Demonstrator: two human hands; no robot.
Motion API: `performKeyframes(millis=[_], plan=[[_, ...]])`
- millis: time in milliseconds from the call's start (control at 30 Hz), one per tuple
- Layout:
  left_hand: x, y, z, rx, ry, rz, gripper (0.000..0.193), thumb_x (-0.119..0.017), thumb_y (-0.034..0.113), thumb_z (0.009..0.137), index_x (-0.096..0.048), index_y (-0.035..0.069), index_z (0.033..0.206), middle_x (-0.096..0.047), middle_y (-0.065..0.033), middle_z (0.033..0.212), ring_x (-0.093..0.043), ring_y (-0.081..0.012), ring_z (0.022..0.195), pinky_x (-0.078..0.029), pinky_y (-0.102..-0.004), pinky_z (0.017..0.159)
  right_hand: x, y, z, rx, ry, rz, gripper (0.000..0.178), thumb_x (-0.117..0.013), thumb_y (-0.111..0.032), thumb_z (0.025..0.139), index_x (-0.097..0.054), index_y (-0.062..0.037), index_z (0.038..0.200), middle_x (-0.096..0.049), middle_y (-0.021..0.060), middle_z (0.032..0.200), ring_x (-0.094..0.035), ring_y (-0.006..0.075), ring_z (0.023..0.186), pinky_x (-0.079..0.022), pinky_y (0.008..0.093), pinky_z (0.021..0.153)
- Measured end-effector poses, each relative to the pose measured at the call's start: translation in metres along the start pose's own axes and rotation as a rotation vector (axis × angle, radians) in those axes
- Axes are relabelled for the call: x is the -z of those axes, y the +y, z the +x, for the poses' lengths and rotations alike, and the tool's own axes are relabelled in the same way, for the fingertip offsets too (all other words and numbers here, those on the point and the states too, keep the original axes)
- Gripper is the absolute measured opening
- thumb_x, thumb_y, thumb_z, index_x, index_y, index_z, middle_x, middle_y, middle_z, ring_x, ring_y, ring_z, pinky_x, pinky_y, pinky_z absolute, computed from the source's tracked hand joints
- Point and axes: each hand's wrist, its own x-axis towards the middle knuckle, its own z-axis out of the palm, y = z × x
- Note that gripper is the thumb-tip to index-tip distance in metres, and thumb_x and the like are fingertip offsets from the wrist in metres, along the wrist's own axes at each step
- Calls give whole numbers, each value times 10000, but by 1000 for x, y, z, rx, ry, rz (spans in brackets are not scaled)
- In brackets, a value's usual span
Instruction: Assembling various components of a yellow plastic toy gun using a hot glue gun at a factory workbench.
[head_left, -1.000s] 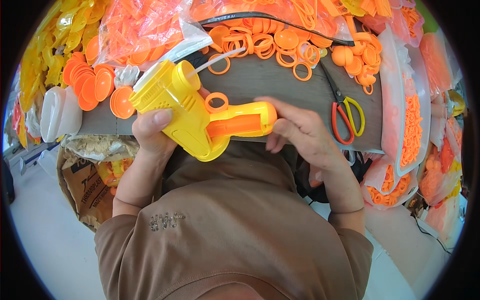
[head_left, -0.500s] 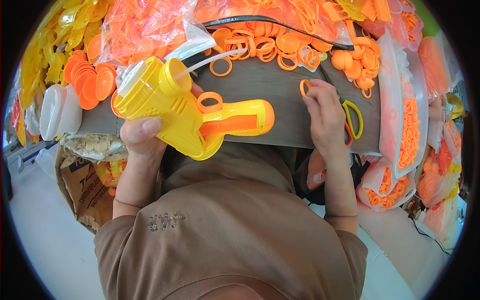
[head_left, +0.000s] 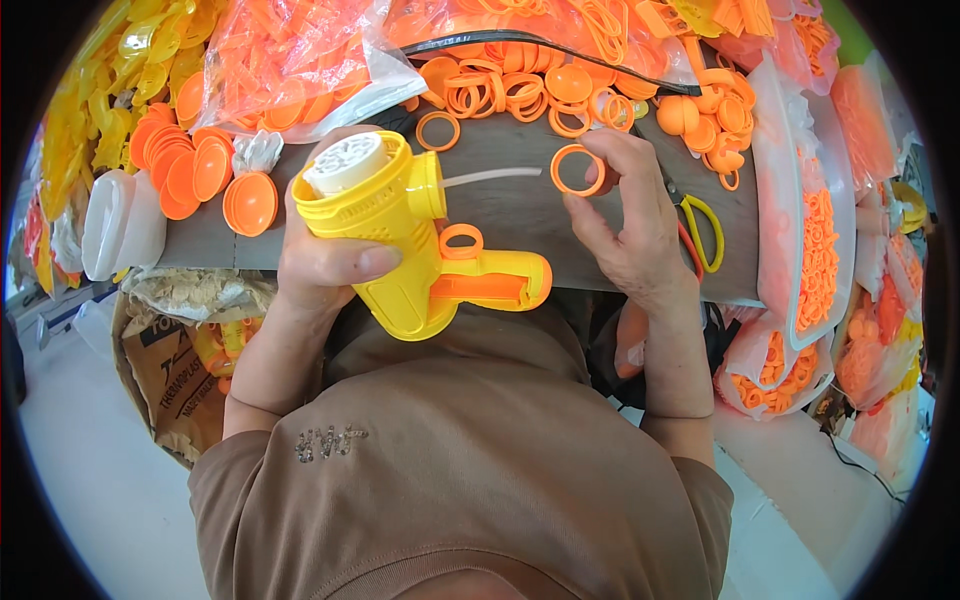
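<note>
My left hand (head_left: 335,262) is wrapped round a yellow plastic toy gun body (head_left: 408,225), its thumb lying across the side. A white round part with holes (head_left: 347,164) sits in the wide upper end. From the short spout on the right sticks a thin clear tube (head_left: 495,176), pointing right. An orange loop (head_left: 461,230) and an orange insert (head_left: 485,290) show along the handle. Just beyond the tube's free end, my right hand (head_left: 645,215) pinches an orange plastic ring (head_left: 555,172) between thumb and fingers. The ring and tube are apart.
Loose orange rings (head_left: 437,130) lie along the table's back, before a clear bag of orange parts (head_left: 290,65). Yellow-handled scissors (head_left: 712,235) rest behind my right wrist. Orange cups (head_left: 250,205) are at left; a bin of small orange parts (head_left: 818,260) stands right.
The toy gun body has swung and shifted right, its tube now pointing at the ring. My right hand has moved left and turned the ring face-on. An orange cup at left is uncovered.
</note>
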Motion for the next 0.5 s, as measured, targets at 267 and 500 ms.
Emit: performKeyframes(millis=[267, 500], plan=[[-7, -4, 1, 34, 42, 255, 775, -777, 156, 467, -483, -36, 1157, -613, -96, 981, -613, -182, 890, -493, -311, 811, 4, -28, 27, 227, -224, -32, 711, -765, -24, 700, -405, -8, 1313, -566, 129, 1081, -600, 244, 964, -508, 338, 805], [-12, -6, 3, 2, 21, 424, 772, -808, 217, 471, -505, -42, 1132, -619, -72, 986, -587, -136, 887, -467, -281, 815, -14, -37, 26, 59, -256, 288, 717, -768, -3, 694, -405, -14, 1311, -554, 121, 1106, -602, 225, 1027, -513, 344, 880]])
